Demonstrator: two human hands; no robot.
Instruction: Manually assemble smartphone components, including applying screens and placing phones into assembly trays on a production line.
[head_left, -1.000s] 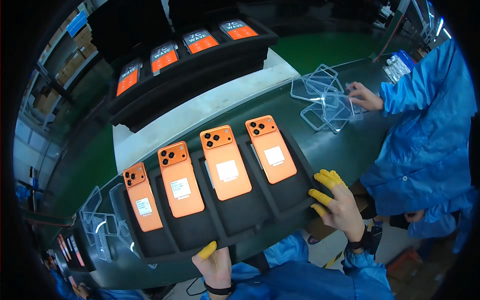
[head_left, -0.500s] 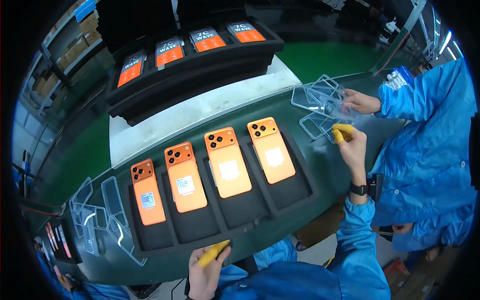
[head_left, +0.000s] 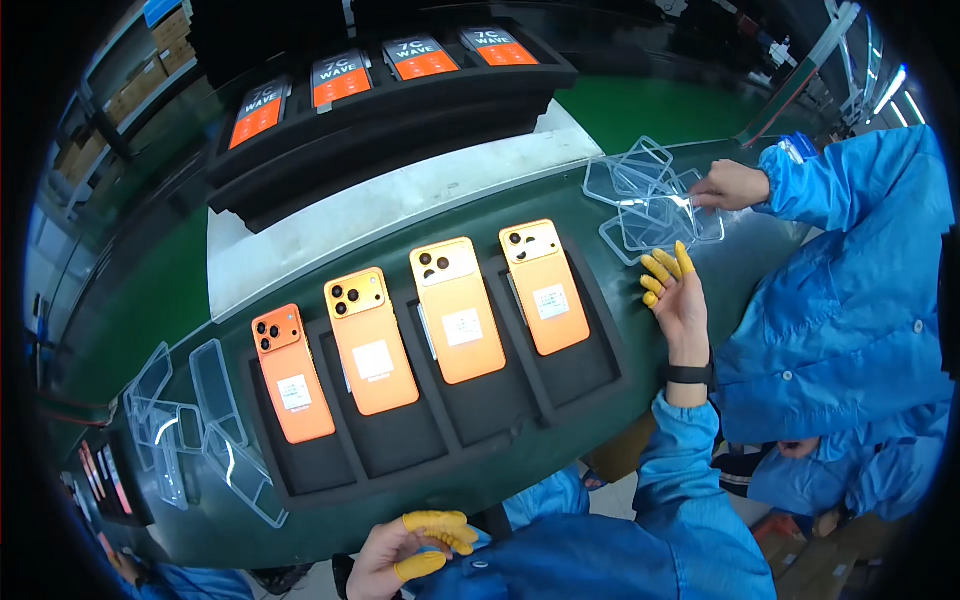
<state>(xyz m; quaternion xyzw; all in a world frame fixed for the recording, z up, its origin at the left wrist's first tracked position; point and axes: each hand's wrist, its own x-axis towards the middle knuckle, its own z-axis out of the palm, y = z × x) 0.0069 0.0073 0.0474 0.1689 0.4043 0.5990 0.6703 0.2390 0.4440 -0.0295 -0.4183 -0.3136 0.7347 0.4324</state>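
Note:
My right hand (head_left: 682, 300), with yellow finger cots on its fingertips, is palm up beside the tray's far right corner. Its fingers are stretched, and nothing shows in it. It is just short of a pile of clear phone cases (head_left: 640, 205). My left hand (head_left: 408, 548), also in yellow finger cots, hovers at the table's near edge, fingers bent and thumb apart, with nothing visible between them. Between my hands is a black foam tray (head_left: 490, 425). Several orange phones (head_left: 458, 310) lie in its slots, camera sides up, with white labels on their backs.
Another person's hand (head_left: 735, 186) reaches from the right onto the clear cases. More clear cases (head_left: 215, 390) lie left of the tray. Beyond, stacked black trays (head_left: 400, 130) with orange-and-grey phones stand on a white board (head_left: 420, 205). A smaller tray (head_left: 120, 485) is far left.
My right hand has turned palm up and its fingers have straightened. My left hand has drawn back slightly from the tray's edge. The other person's hand has shifted a little among the cases.

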